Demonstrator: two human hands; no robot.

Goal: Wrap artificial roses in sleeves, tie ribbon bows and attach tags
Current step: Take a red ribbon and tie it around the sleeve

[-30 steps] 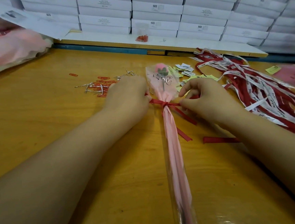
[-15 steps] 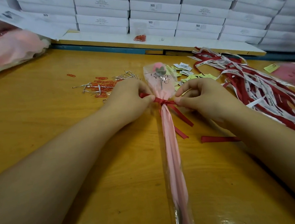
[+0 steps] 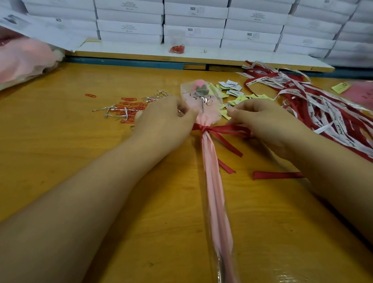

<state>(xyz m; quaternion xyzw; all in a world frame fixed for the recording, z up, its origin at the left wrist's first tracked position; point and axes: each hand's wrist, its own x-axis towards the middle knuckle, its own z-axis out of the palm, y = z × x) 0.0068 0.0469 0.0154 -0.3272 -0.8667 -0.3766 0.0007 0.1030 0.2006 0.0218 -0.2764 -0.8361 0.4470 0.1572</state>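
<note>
A pink artificial rose point(image 3: 200, 88) lies in a clear sleeve with pink paper point(image 3: 215, 184), its head pointing away from me on the wooden table point(image 3: 69, 151). A red ribbon point(image 3: 222, 129) is knotted around the sleeve's neck, with two tails trailing right. My left hand point(image 3: 163, 120) sits at the left of the knot, fingers curled, and the ribbon's left loop runs under it. My right hand point(image 3: 269, 122) pinches the right loop, which is drawn out sideways.
Small white and yellow tags point(image 3: 233, 90) lie behind the rose. A heap of red and white ribbons point(image 3: 327, 111) fills the right side, and a loose red ribbon piece point(image 3: 274, 175) lies near my right forearm. Red paper clips and silver ties point(image 3: 128, 108) sit left; white boxes point(image 3: 192, 10) stack behind.
My hands have drawn apart from the knot. The right loop of the bow now stretches out longer to the right, and the knot sits tighter on the sleeve.
</note>
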